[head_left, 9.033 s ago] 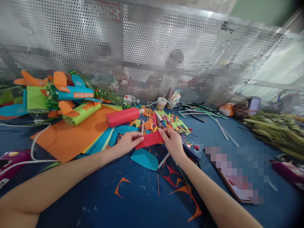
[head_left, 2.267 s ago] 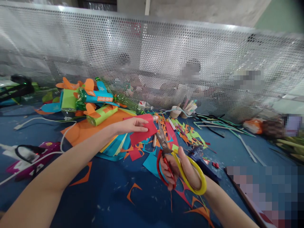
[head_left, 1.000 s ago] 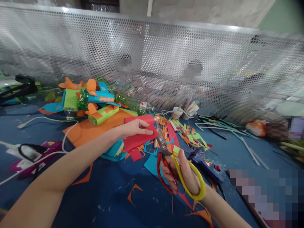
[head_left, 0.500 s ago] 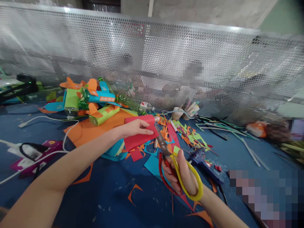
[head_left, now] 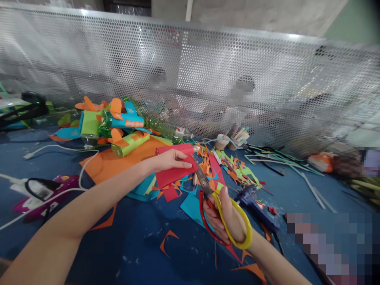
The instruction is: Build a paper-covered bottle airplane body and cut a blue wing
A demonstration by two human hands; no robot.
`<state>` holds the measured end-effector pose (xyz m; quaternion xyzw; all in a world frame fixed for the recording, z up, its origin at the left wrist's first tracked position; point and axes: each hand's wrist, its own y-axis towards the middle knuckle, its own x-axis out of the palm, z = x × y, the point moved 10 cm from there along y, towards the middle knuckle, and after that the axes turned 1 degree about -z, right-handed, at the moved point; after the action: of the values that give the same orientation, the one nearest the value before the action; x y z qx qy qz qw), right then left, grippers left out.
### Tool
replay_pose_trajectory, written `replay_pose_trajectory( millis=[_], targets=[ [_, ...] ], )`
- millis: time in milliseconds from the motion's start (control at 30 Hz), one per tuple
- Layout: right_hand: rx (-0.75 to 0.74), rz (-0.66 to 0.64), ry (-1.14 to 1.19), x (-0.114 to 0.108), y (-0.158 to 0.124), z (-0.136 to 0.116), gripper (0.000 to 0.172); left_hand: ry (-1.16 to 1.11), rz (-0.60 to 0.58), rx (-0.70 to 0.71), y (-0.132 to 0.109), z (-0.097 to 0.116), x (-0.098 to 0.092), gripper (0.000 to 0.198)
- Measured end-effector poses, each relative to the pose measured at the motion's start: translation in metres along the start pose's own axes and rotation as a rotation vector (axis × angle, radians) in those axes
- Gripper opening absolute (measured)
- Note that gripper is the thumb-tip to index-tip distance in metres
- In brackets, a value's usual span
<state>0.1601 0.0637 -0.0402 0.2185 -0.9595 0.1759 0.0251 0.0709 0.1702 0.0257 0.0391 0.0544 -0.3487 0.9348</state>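
Note:
My left hand [head_left: 170, 159] pinches a piece of red paper [head_left: 175, 172] and holds it up over the blue table [head_left: 142, 249]. My right hand [head_left: 227, 215] grips scissors [head_left: 221, 209] with one red and one yellow handle. Their blades [head_left: 200, 176] meet the right edge of the red paper. Below lie paper scraps in orange, teal and red [head_left: 169, 194].
Bottle airplanes wrapped in coloured paper [head_left: 111, 122] lie at the back left on orange sheets [head_left: 109, 162]. A purple glue gun with a white cord [head_left: 44, 194] lies at the left. A blue glue gun [head_left: 257, 202], paper strips [head_left: 276, 158] and cups of tools [head_left: 231, 138] sit on the right. A perforated metal screen [head_left: 190, 79] stands behind.
Nine seconds ago both hands held the red paper flat. Since then my right hand took the scissors. In the last second the handles have closed a little with the blades at the paper's edge.

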Motion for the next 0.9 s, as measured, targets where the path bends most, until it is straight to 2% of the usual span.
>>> replay_pose_trajectory(
  millis=[100, 200, 400, 567, 767, 900],
  targets=[
    [-0.015, 0.018, -0.011, -0.003, 0.001, -0.001, 0.068, 0.015, -0.010, 0.031, 0.001, 0.001, 0.000, 0.008],
    [0.015, -0.020, 0.038, 0.001, 0.002, 0.004, 0.072, 0.051, -0.027, 0.044, 0.002, -0.002, -0.001, 0.012],
    [0.007, -0.103, 0.147, 0.009, -0.001, 0.003, 0.074, 0.058, -0.096, 0.008, 0.001, -0.016, 0.005, 0.022],
    [0.049, -0.093, 0.138, 0.008, 0.004, 0.008, 0.077, 0.055, -0.101, 0.008, 0.002, -0.017, 0.008, 0.025],
    [-0.003, 0.042, -0.020, -0.006, 0.007, 0.002, 0.069, 0.040, -0.083, -0.022, 0.003, -0.021, 0.007, 0.024],
    [-0.210, 0.306, -0.214, -0.039, 0.006, -0.018, 0.051, 0.076, -0.077, -0.069, 0.003, -0.028, 0.009, 0.026]
  ],
)
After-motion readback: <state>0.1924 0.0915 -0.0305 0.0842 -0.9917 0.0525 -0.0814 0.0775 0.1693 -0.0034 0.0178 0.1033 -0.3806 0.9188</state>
